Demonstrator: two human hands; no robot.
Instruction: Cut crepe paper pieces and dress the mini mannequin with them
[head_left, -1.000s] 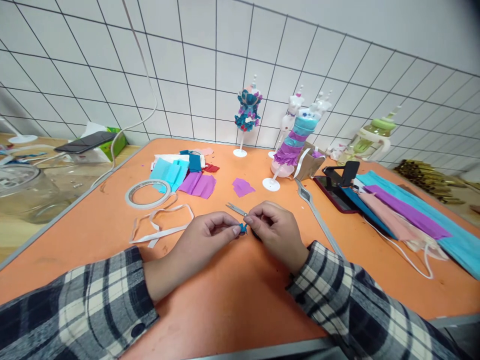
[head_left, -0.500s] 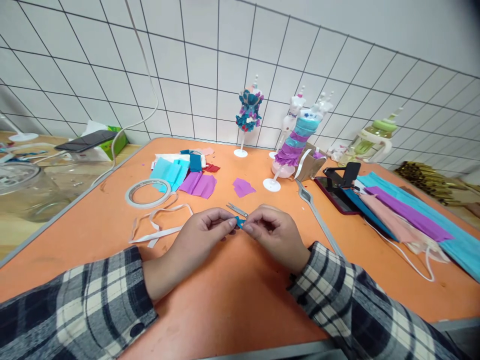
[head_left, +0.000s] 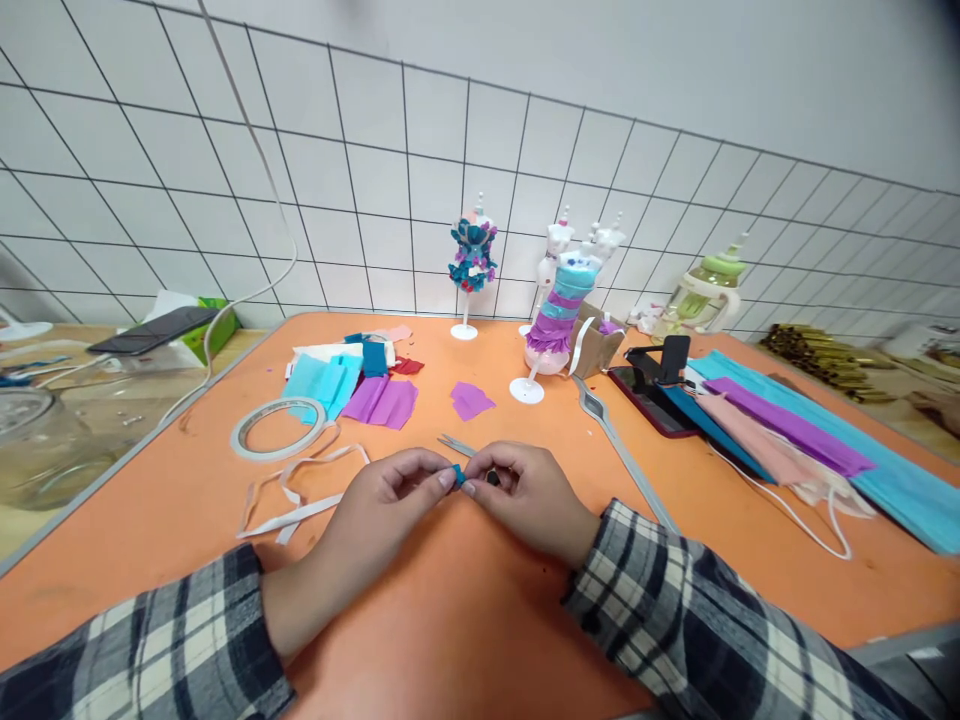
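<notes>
A small piece of teal crepe paper (head_left: 458, 475) is pinched between both hands above the orange table (head_left: 450, 620). My left hand (head_left: 397, 500) grips its left side with thumb and forefinger. On the other side, the fingertips of my right hand (head_left: 525, 495) are closed on the paper. Scissors (head_left: 456, 445) lie just behind the hands, their blades pointing left and the handles mostly hidden by my right hand. Beyond them lies a small purple paper piece (head_left: 472, 400). A roll of tape (head_left: 244, 440) and a loose white strip (head_left: 300, 513) are left of my left hand.
Folded cyan (head_left: 319, 380) and purple paper (head_left: 382, 402) lie at the back left. Dress forms in paper, one teal (head_left: 472, 258) and one purple-blue (head_left: 559, 315), stand near the tiled wall. At right are a phone (head_left: 649, 405), long paper strips (head_left: 795, 425) and a bottle (head_left: 705, 295).
The view has tilted up, so everything sits lower and slightly left. Both hands keep hold of the teal paper, which has turned between the fingertips; the fingers have shifted slightly.
</notes>
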